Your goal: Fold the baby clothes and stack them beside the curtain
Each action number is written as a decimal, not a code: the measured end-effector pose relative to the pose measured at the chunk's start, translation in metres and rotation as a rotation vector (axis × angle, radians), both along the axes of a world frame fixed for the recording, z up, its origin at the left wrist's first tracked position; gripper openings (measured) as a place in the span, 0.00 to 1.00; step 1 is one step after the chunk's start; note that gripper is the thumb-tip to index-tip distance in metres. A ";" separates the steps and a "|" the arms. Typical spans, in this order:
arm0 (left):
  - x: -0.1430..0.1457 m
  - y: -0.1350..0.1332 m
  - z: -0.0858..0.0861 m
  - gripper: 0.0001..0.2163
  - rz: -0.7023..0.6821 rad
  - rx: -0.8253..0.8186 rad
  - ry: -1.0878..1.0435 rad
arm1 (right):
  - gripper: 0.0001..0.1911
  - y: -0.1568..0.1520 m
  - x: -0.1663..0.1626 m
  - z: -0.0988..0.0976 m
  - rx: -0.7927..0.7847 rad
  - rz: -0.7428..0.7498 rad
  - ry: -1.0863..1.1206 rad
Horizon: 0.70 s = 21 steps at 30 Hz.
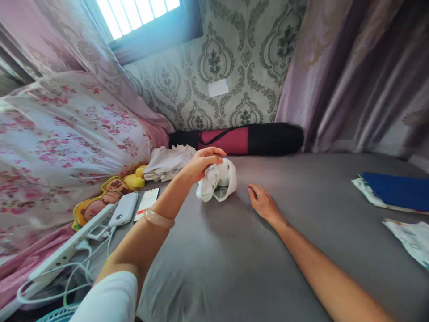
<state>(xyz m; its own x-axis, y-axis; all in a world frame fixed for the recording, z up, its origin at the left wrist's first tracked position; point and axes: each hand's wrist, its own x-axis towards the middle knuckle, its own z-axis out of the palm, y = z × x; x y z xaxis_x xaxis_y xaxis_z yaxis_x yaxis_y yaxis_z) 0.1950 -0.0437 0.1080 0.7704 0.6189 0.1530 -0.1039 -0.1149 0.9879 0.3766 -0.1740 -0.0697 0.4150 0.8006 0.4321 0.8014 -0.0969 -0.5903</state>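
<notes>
My left hand is closed round a bunched white cloth and holds it just above the grey bed sheet. A pale bangle sits on that wrist. My right hand lies flat and open on the sheet, a little to the right of the cloth, touching nothing else. Behind the left hand rests a second crumpled white garment.
A flowered quilt is heaped at the left. Beside it lie a yellow toy, a white power bank, a card, and a power strip with cables. A black and red rolled bag lines the wall. Folded blue cloth is at the right.
</notes>
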 end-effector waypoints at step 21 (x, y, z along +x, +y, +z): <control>0.000 -0.019 -0.093 0.17 0.274 0.084 -0.116 | 0.20 -0.016 0.017 0.076 0.378 -0.019 0.731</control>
